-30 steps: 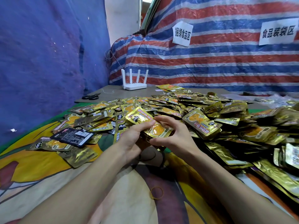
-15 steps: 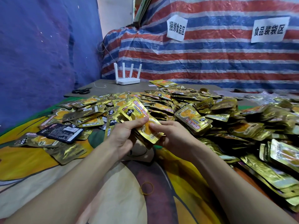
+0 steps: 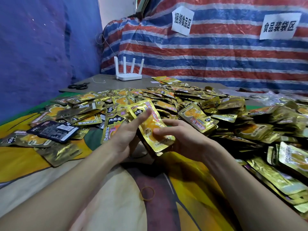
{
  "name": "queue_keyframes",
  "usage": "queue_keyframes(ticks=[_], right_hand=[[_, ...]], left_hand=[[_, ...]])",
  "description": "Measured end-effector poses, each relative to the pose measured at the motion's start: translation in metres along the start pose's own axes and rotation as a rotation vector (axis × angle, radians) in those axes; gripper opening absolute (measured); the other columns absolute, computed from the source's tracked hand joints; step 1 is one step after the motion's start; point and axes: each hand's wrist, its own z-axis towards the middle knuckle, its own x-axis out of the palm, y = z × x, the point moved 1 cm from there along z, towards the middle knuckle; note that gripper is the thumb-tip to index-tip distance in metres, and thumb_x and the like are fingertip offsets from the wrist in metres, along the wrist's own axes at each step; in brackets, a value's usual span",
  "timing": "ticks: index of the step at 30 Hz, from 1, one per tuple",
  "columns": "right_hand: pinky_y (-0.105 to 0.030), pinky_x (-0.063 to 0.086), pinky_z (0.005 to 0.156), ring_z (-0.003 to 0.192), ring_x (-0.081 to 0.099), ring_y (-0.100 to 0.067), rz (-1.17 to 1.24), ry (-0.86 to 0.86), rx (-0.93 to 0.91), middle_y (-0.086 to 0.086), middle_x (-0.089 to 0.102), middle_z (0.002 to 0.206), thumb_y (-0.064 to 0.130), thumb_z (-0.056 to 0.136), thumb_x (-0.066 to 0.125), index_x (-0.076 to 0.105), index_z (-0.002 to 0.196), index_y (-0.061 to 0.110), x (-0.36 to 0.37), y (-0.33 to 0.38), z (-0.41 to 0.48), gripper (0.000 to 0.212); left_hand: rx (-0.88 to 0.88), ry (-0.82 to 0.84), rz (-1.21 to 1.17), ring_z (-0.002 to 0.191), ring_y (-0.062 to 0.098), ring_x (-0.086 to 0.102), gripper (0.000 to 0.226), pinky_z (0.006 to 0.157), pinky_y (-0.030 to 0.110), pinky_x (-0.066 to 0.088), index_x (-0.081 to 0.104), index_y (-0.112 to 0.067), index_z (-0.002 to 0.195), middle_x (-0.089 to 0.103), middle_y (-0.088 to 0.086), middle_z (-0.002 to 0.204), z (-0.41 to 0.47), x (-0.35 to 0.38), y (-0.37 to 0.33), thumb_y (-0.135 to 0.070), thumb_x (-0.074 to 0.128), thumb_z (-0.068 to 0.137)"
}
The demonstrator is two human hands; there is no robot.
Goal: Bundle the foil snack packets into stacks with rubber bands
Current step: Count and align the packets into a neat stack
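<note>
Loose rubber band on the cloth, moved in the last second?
No. The rubber band sits on the same maroon patch of the cloth; only the camera shifted.

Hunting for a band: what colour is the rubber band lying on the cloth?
The rubber band is yellowish tan, seen in the head view.

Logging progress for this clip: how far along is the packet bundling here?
Done: no banded bundle shows plainly. In hand: the right hand grips a small stack of packets while the left hand presses its side with straight fingers; no band on it. Left: the rubber band lies unused on the cloth, and a big loose pile waits.
</note>
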Motion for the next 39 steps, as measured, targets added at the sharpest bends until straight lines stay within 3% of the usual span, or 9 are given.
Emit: queue_keyframes(ticks=[3, 7, 9, 12, 17, 23, 26, 32, 39], right_hand=[[-0.029, 0.060, 0.067, 0.080, 0.072, -0.018, 0.032, 0.045, 0.032, -0.007, 0.073, 0.093, 0.008, 0.091, 0.067, 0.069, 0.106, 0.008, 0.007, 0.002, -0.008, 0.015], [-0.033, 0.057, 0.072, 0.078, 0.069, -0.021, -0.131, -0.171, -0.036, -0.009, 0.073, 0.090, 0.022, 0.091, 0.072, 0.071, 0.102, 0.009, 0.010, -0.001, -0.022, 0.017], [-0.034, 0.056, 0.071, 0.077, 0.070, -0.020, -0.198, -0.277, -0.076, -0.007, 0.074, 0.088, 0.024, 0.089, 0.075, 0.071, 0.101, 0.012, 0.008, 0.000, -0.034, 0.018], [-0.029, 0.055, 0.061, 0.072, 0.072, -0.018, -0.238, -0.396, -0.097, -0.003, 0.076, 0.084, 0.027, 0.086, 0.077, 0.071, 0.097, 0.018, -0.002, 0.006, -0.059, 0.015], [-0.031, 0.056, 0.055, 0.076, 0.073, -0.018, -0.478, -0.732, -0.108, -0.005, 0.072, 0.097, 0.036, 0.080, 0.083, 0.054, 0.116, 0.018, -0.038, 0.040, -0.089, 0.050], [-0.027, 0.052, 0.058, 0.071, 0.069, -0.012, -0.723, -1.026, -0.188, -0.006, 0.070, 0.090, 0.027, 0.083, 0.081, 0.064, 0.096, 0.013, -0.113, 0.108, -0.094, 0.026], [-0.041, 0.056, 0.080, 0.098, 0.066, -0.029, -0.838, -1.236, -0.052, -0.018, 0.064, 0.115, 0.024, 0.085, 0.076, 0.051, 0.124, 0.004, -0.150, 0.117, -0.093, 0.050], [-0.052, 0.035, 0.108, 0.129, 0.041, -0.048, -1.207, -1.261, 0.369, -0.035, 0.047, 0.135, 0.028, 0.087, 0.060, 0.050, 0.104, 0.000, -0.162, 0.078, -0.079, 0.035], [-0.063, 0.018, 0.114, 0.139, 0.026, -0.047, -1.382, -1.372, 0.289, -0.035, 0.033, 0.146, 0.038, 0.086, 0.058, 0.040, 0.137, -0.002, -0.144, 0.085, -0.074, 0.068]], left_hand=[[-0.088, 0.137, 0.094, 0.115, 0.045, 0.065, 0.095, 0.102, 0.066, 0.045, 0.077, -0.021, 0.113, 0.069, 0.022, 0.123, -0.002, 0.004, 0.006, -0.088, 0.075, 0.044], [-0.112, 0.104, 0.152, 0.124, 0.069, 0.041, 0.109, 0.109, 0.076, 0.019, 0.069, -0.017, 0.125, 0.059, 0.036, 0.129, -0.006, 0.014, 0.007, -0.096, 0.061, 0.051], [-0.005, 0.047, 0.190, 0.114, 0.049, 0.063, 0.100, 0.109, 0.063, 0.039, 0.062, -0.013, 0.132, 0.068, 0.024, 0.121, -0.005, 0.015, 0.006, -0.088, 0.060, 0.067], [0.126, -0.001, 0.227, 0.082, 0.017, 0.072, 0.062, 0.081, 0.038, 0.053, 0.063, -0.013, 0.114, 0.072, 0.006, 0.101, -0.002, 0.016, 0.006, -0.063, 0.058, 0.077], [0.135, -0.004, 0.224, 0.073, 0.018, 0.063, 0.043, 0.067, 0.033, 0.043, 0.065, -0.010, 0.107, 0.068, 0.001, 0.085, -0.002, 0.013, 0.009, -0.045, 0.057, 0.084], [0.148, 0.020, 0.289, 0.066, 0.017, 0.061, 0.024, 0.061, 0.028, 0.043, 0.067, -0.010, 0.102, 0.068, -0.001, 0.079, 0.000, 0.009, 0.011, -0.029, 0.052, 0.100], [0.172, 0.033, 0.343, 0.066, 0.016, 0.061, 0.021, 0.058, 0.025, 0.044, 0.070, -0.013, 0.097, 0.068, -0.001, 0.079, 0.002, 0.008, 0.012, -0.029, 0.056, 0.100], [0.226, 0.028, 0.404, 0.067, 0.013, 0.062, 0.018, 0.059, 0.023, 0.045, 0.071, -0.016, 0.094, 0.068, -0.003, 0.078, 0.005, 0.008, 0.012, -0.029, 0.059, 0.097], [0.256, -0.005, 0.462, 0.068, 0.010, 0.060, 0.018, 0.060, 0.018, 0.046, 0.070, -0.010, 0.097, 0.068, -0.007, 0.075, 0.004, 0.007, 0.011, -0.019, 0.055, 0.101]])
